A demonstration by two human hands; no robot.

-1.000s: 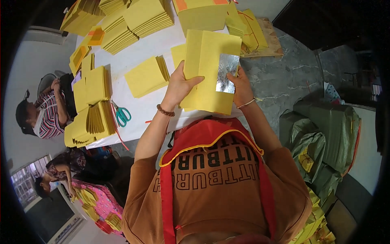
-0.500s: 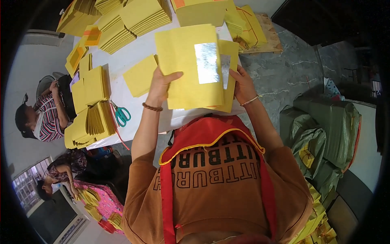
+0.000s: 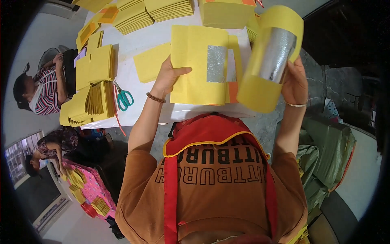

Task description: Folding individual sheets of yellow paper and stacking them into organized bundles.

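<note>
My left hand point(image 3: 167, 77) grips the left edge of yellow joss paper point(image 3: 197, 91) with a silver foil patch, its thumb lying on top. Beneath, at the right, another foil-patched sheet point(image 3: 232, 59) peeks out. My right hand point(image 3: 295, 83) holds up a separate curled joss paper sheet point(image 3: 256, 91), also bearing a silver patch, off to the right. That sheet is bowed and a little blurred, and it hides part of the right hand's fingers. More plain yellow paper point(image 3: 151, 61) lies just left of my left hand.
Green-handled scissors point(image 3: 124, 99) and a red strip point(image 3: 119, 121) lie by folded yellow stacks point(image 3: 99, 63) on the white table point(image 3: 136, 99). A tall yellow block point(image 3: 225, 14) stands at the far side. Two people point(image 3: 50, 87) point(image 3: 61, 146) are at the left. Green wrapped bundles point(image 3: 329, 150) sit at the right.
My right hand has moved right and up, carrying one sheet away from the others; the sheet now curls. My left hand still holds its paper, shifted slightly right in the picture.
</note>
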